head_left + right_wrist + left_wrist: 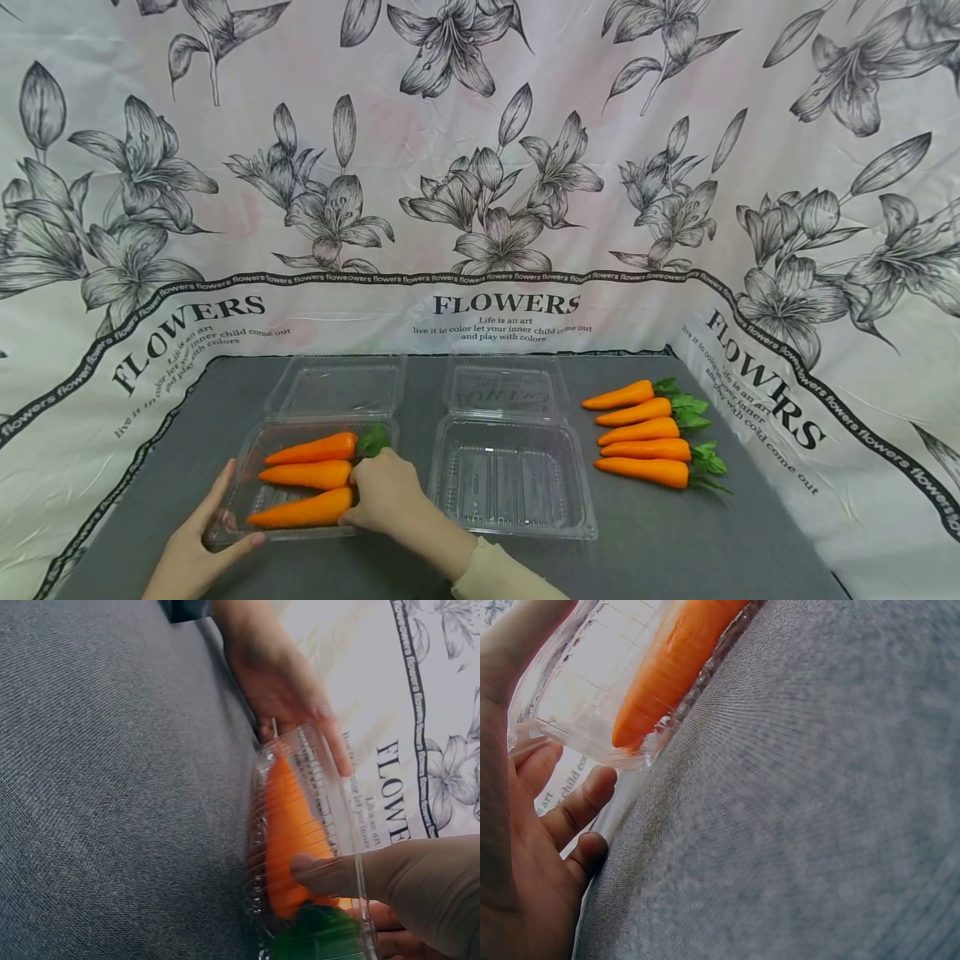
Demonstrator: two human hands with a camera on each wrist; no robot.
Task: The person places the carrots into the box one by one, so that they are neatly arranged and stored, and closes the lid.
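Observation:
A clear plastic clamshell box (232,500) stands on the left with its lid (333,392) folded back. In it lie three orange carrots, the front carrot (303,510) nearest me, then the middle carrot (306,475) and the back carrot (315,449). My right hand (390,496) holds the front carrot by its leafy end, the thumb (326,874) lying along its side; green leaves (315,930) show below it in the right wrist view. My left hand (198,533) rests spread against the box's front left corner, its lower fingers (585,802) loose beside the wall.
Right of the left box stands a second clear clamshell box (588,500), its lid (502,390) open and no carrots inside. Several leafy carrots (641,429) lie in a column farther right on the grey tabletop (660,550). A flower-printed cloth (510,317) hangs behind and at both sides.

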